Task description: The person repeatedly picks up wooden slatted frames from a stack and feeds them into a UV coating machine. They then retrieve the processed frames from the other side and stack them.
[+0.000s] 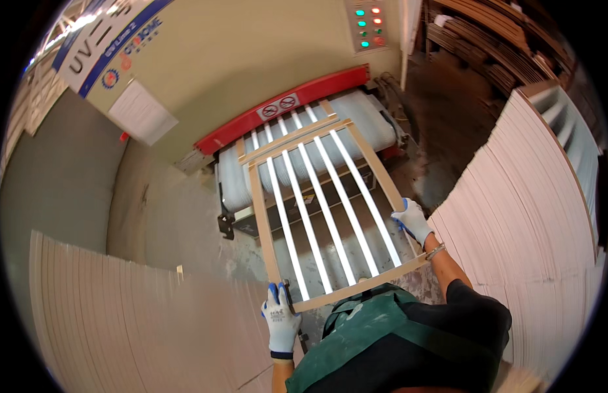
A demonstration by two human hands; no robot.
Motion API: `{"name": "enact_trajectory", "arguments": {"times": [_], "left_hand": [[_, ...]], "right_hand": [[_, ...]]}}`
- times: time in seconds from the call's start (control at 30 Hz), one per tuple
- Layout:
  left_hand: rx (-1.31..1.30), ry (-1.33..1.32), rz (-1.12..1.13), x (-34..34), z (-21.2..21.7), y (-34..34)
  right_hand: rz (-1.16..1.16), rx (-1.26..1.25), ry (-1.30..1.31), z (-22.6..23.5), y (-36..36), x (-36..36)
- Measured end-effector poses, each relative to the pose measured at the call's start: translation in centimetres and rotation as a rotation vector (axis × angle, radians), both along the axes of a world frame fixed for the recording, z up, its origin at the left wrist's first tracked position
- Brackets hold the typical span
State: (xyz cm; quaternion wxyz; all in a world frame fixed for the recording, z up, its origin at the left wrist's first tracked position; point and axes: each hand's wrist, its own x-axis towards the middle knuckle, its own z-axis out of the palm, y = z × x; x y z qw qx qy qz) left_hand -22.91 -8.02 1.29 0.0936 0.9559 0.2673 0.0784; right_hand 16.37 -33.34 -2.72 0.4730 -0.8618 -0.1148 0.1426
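Both my hands wear white gloves with blue on the fingers and hold a tan rectangular frame (pixel 263 226) at waist height. Several glossy white strips (pixel 327 219) run lengthwise inside it. My left hand (pixel 280 322) is closed on the near left corner, and my right hand (pixel 414 221) grips the right side bar towards the near end. The far end of this frame rests on a ribbed grey roller conveyor (pixel 366 124). Right ahead of it lies a second tan frame (pixel 287 141) with white strips, its far part hidden under the machine's red bar (pixel 225 134).
A large beige machine (pixel 251 49) stands ahead, with a lit button panel (pixel 368 26) and a paper sheet (pixel 142 112). Tall stacks of pale panels rise at the right (pixel 520 203) and at the near left (pixel 107 314). Brown boards (pixel 487 42) fill a rack at the far right.
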Motion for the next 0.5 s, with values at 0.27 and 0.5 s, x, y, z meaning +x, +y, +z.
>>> {"name": "enact_trajectory", "arguments": {"times": [0.27, 0.5], "left_hand": [[-0.029, 0.065, 0.008, 1.4, 2.2, 1.8], [-0.038, 0.179, 0.067, 3.4, 0.2, 3.7]], "right_hand": [[0.129, -0.092, -0.152, 0.1, -2.1, -1.3], [0.304, -0.343, -0.393, -2.5, -1.6, 0.5]]}}
